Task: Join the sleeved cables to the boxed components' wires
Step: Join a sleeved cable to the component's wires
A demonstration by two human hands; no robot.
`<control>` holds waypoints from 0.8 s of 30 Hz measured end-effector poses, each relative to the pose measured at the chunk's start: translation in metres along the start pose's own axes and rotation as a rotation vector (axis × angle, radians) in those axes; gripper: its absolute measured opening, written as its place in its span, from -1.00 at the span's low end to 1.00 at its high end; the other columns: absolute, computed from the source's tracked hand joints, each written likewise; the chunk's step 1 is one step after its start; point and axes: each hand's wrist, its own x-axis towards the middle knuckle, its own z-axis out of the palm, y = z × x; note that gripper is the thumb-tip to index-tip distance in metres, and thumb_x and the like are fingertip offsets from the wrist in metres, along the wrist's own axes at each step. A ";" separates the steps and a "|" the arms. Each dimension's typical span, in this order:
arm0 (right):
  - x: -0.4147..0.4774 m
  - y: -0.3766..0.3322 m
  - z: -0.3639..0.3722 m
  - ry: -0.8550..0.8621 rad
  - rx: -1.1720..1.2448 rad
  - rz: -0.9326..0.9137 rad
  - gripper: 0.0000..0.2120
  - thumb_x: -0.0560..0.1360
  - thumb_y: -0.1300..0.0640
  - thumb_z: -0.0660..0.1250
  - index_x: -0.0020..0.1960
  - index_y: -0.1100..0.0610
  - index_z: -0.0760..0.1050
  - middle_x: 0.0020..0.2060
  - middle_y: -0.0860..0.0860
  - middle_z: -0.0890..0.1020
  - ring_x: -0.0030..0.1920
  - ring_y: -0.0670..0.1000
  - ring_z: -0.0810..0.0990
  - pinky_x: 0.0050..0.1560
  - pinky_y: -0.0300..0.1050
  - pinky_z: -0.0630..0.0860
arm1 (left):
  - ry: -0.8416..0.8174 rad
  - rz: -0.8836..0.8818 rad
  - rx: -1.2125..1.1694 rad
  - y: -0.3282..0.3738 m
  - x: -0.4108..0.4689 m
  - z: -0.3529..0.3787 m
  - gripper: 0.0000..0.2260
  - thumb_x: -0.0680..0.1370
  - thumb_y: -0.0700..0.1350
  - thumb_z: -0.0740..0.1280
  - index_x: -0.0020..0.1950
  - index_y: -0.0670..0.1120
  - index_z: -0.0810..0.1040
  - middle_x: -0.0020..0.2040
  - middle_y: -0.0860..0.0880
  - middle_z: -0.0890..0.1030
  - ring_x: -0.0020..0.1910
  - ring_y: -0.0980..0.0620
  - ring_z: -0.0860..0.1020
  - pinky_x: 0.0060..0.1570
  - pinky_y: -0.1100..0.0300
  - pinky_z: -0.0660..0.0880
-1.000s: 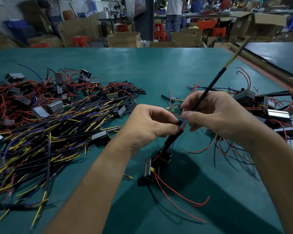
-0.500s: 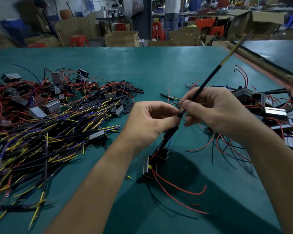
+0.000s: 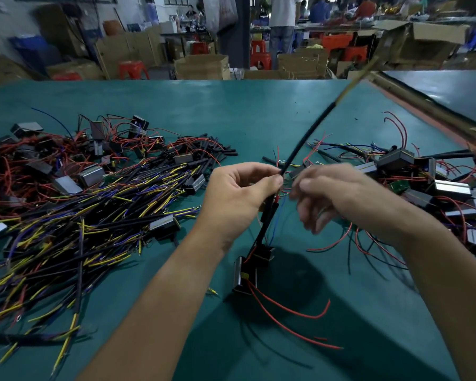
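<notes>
My left hand (image 3: pixel 242 193) pinches a black sleeved cable (image 3: pixel 305 138) between thumb and fingers; the cable rises up and to the right, ending in a blurred yellow tip. Below the pinch the cable runs down to a small boxed component (image 3: pixel 245 274) standing on the green table, with red wires (image 3: pixel 286 314) trailing from it. My right hand (image 3: pixel 327 196) is blurred, just right of the left hand, fingers curled downward; whether it holds a thin wire is unclear.
A big heap of sleeved yellow and blue cables (image 3: pixel 74 224) and boxed components (image 3: pixel 91 174) covers the table's left. More boxed components with red wires (image 3: pixel 423 182) lie at the right. The table's right edge (image 3: pixel 412 105) runs diagonally. Cardboard boxes and people stand beyond.
My right hand has let go of the cable's upper part and dropped slightly to the right, now blurred. The cable's free end has swung a little. My left hand keeps its pinch.
</notes>
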 end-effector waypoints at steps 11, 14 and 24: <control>0.006 0.014 0.030 -0.029 -0.141 -0.114 -0.78 0.49 0.13 0.45 -0.30 0.19 0.64 -0.47 0.07 0.62 -0.43 -0.04 0.52 -0.36 -0.20 0.44 | 0.115 -0.091 -0.045 0.003 0.004 -0.004 -0.83 0.50 -0.29 0.38 -0.26 -0.08 0.61 -0.37 -0.04 0.59 -0.41 0.02 0.52 -0.31 0.16 0.53; 0.006 0.019 0.036 0.015 -0.193 -0.112 -0.75 0.46 0.03 0.48 -0.29 0.18 0.63 -0.42 0.27 0.56 -0.40 0.01 0.42 -0.34 -0.09 0.33 | 0.125 -0.093 -0.031 0.002 0.004 -0.005 -0.86 0.49 -0.28 0.39 -0.25 -0.10 0.62 -0.38 -0.03 0.59 -0.39 0.03 0.53 -0.31 0.19 0.54; 0.010 0.018 0.043 0.167 -0.132 -0.159 -0.73 0.51 0.12 0.41 -0.34 0.20 0.61 -0.43 0.31 0.51 -0.42 0.00 0.35 -0.35 -0.09 0.27 | 0.153 -0.092 -0.065 0.005 0.006 -0.008 -0.86 0.50 -0.30 0.37 -0.23 -0.13 0.63 -0.41 0.00 0.60 -0.43 0.07 0.53 -0.40 0.24 0.55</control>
